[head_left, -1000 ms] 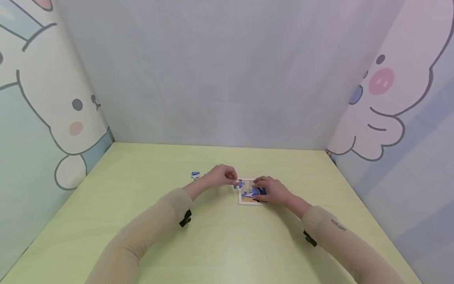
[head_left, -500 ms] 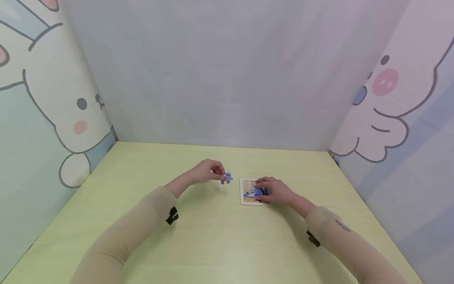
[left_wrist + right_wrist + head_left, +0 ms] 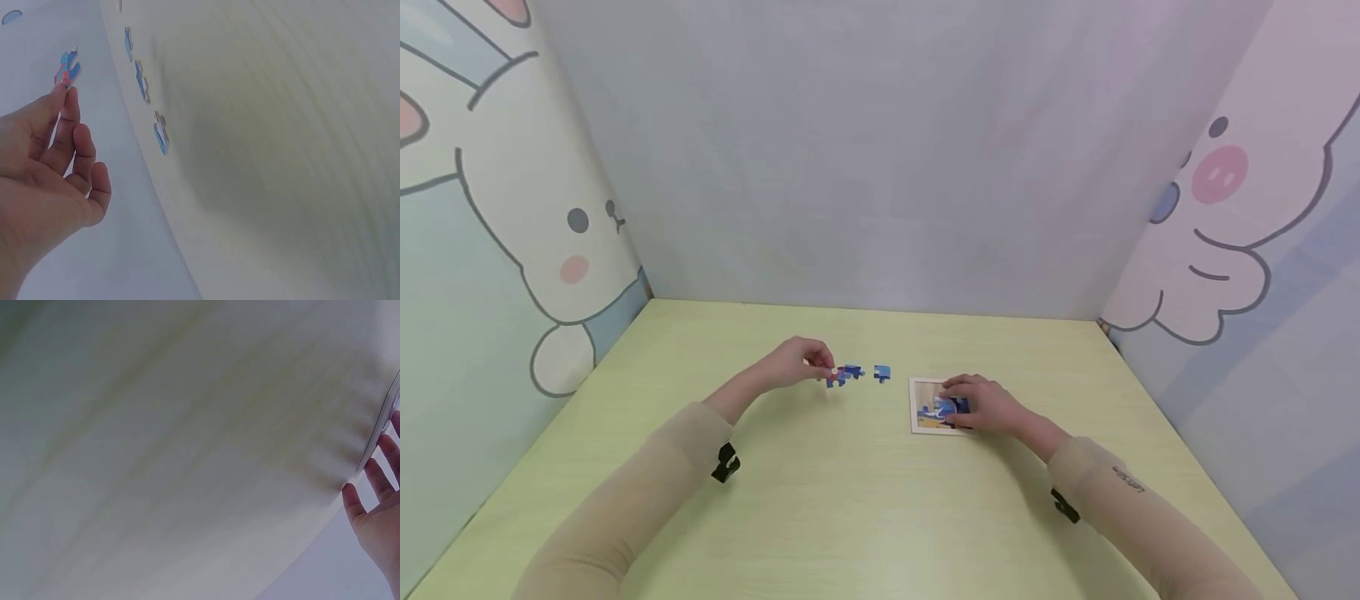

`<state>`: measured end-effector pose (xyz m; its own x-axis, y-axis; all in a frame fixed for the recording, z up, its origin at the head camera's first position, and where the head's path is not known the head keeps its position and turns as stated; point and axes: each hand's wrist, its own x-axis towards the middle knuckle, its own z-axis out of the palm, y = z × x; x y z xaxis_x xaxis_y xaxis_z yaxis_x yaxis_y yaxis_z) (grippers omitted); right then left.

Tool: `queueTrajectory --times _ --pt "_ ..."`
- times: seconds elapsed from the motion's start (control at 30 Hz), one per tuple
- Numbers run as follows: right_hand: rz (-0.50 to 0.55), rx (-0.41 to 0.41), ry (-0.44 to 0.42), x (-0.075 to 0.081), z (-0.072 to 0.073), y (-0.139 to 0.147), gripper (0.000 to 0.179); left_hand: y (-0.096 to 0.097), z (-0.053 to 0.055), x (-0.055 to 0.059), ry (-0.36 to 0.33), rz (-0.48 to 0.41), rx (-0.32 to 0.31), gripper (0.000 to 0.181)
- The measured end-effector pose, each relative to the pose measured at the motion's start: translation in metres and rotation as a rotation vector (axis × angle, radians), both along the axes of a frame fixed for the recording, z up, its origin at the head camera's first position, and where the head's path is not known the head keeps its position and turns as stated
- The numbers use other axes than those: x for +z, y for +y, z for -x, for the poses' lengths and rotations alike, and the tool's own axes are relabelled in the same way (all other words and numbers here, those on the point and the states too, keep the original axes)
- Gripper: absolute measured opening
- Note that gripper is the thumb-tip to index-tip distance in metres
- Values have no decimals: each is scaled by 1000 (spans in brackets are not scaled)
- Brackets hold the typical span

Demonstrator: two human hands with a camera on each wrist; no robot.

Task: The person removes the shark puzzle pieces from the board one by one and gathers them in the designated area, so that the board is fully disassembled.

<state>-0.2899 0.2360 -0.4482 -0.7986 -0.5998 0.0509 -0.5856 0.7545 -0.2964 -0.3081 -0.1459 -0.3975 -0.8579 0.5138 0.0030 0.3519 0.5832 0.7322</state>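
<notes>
My left hand (image 3: pixel 792 363) pinches a jigsaw piece (image 3: pixel 67 67), blue with red, between thumb and fingertips. In the left wrist view the piece stands out past the fingertips, raised off the table. Just beyond it lie loose jigsaw pieces, one blue piece (image 3: pixel 882 373) apart from another dark blue piece (image 3: pixel 853 372). My right hand (image 3: pixel 990 405) rests over the right side of a pale-rimmed puzzle tray (image 3: pixel 913 408), covering part of its blue and yellow picture. In the right wrist view its fingertips (image 3: pixel 350 490) touch down at the tray's edge, fingers spread.
The pale yellow-green table (image 3: pixel 880 517) runs back to a grey curtain wall (image 3: pixel 872 167). Side panels with a cartoon rabbit (image 3: pixel 542 208) and a cartoon pig (image 3: pixel 1247 192) flank it.
My left hand has carried the jigsaw piece leftward, away from the tray to beside the loose pieces, which now show. The right hand stays on the tray.
</notes>
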Motion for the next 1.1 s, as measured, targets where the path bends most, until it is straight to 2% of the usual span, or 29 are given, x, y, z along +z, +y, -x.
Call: queueTrajectory --times 0.27,0.47,0.63,0.8,1.1 --pt "-2 15 12 0 0 1 43 -22 1 -15 24 46 16 5" --pt "-9 18 25 -1 0 1 45 -30 7 -29 -18 70 41 5" --pt "-5 8 3 -1 -1 3 45 -32 9 -36 -60 81 59 4" --pt "-1 16 2 -1 0 6 45 -28 11 -39 -53 101 50 5" --pt "-53 10 -4 -1 0 12 49 -22 11 -36 -31 154 75 5"
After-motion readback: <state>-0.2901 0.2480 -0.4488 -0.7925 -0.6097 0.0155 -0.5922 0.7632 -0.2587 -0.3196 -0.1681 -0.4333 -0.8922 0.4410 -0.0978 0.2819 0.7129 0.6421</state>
